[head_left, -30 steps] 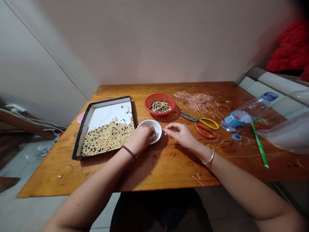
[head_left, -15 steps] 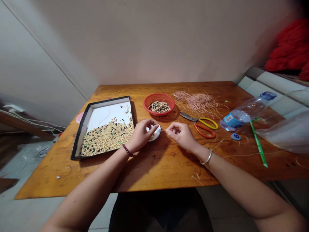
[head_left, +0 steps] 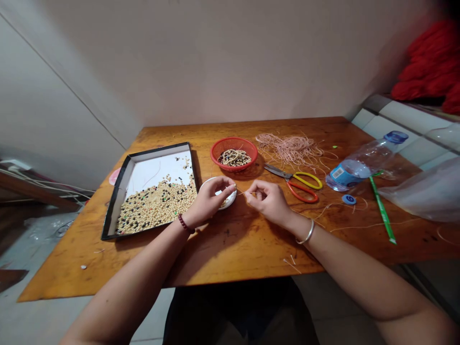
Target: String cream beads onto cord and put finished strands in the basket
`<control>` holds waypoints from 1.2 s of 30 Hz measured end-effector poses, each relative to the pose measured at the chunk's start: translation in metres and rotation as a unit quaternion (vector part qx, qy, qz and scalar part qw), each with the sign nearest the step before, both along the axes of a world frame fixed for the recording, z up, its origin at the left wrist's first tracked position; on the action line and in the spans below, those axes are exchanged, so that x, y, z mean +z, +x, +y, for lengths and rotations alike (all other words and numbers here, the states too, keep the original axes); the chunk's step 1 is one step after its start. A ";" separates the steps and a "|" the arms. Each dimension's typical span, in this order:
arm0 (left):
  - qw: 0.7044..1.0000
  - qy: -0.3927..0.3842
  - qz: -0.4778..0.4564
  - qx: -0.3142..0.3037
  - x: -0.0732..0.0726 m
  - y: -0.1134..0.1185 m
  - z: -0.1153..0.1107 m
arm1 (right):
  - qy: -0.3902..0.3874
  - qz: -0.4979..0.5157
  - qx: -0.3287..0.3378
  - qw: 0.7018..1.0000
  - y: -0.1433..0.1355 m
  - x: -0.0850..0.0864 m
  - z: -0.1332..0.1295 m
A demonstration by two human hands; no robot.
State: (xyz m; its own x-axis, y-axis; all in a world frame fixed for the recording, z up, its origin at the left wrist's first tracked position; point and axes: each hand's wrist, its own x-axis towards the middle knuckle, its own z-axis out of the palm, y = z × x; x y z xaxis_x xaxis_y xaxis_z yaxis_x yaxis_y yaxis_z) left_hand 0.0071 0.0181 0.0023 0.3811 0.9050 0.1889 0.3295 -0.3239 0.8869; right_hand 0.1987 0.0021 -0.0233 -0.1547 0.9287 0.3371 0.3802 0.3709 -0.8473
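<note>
My left hand (head_left: pixel 210 200) is closed in a pinch, with a small pale bead (head_left: pixel 235 186) at the tips of its thumb and forefinger. My right hand (head_left: pixel 268 199) pinches a thin cord (head_left: pixel 241 193), which spans the short gap to my left fingertips. Below my left hand is a white dish (head_left: pixel 230 199), partly hidden by it. To the left lies a black-edged tray (head_left: pixel 143 167) holding many cream, black and a few coloured beads (head_left: pixel 154 208). A red plastic basket (head_left: pixel 215 152) with strung beads (head_left: pixel 234 157) stands just beyond my hands.
Scissors (head_left: pixel 287 176) with red and yellow handles lie right of the basket, near a tangle of pink cord (head_left: pixel 291 148). Farther right are a clear plastic bottle (head_left: pixel 362 163), its blue cap (head_left: pixel 349 199), a green strip (head_left: pixel 383 211) and a plastic bag (head_left: pixel 427 191). A wall rises behind the table (head_left: pixel 230 258).
The view has shifted slightly, so the tabletop things sit a little farther left. Both hands keep their pinch, nearly unmoved, with the cord between them.
</note>
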 end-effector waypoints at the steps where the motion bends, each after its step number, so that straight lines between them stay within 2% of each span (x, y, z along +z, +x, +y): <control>1: 1.000 -0.002 -0.003 0.001 0.000 0.000 0.000 | 0.000 -0.002 0.001 1.000 0.000 0.000 0.000; 13: 1.000 0.004 0.003 -0.011 0.001 0.000 0.000 | 0.007 -0.010 0.007 1.000 0.000 0.002 -0.001; 18: 0.998 0.038 0.024 -0.037 -0.002 0.001 -0.001 | 0.014 -0.012 0.015 1.000 -0.001 0.000 -0.001; 21: 0.999 0.047 0.020 -0.017 -0.006 0.003 -0.001 | 0.012 0.004 0.008 1.000 -0.001 0.000 -0.001; 25: 0.997 -0.008 -0.055 0.045 -0.008 0.003 0.001 | 0.013 0.014 0.000 1.000 0.000 0.000 -0.001; 29: 0.989 -0.068 -0.125 0.035 -0.007 0.002 0.002 | 0.013 0.008 0.003 1.000 0.000 0.001 -0.002; 36: 0.992 -0.065 -0.104 0.037 -0.005 0.004 0.001 | 0.009 0.009 0.011 1.000 -0.001 0.001 -0.003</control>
State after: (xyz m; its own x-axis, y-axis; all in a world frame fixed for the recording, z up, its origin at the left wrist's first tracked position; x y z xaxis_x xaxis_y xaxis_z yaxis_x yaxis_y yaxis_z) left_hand 0.0106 0.0188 -0.0024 0.2768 0.9512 0.1363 0.1532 -0.1837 0.9710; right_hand 0.1980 -0.0007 -0.0221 -0.1699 0.9189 0.3560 0.3567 0.3941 -0.8470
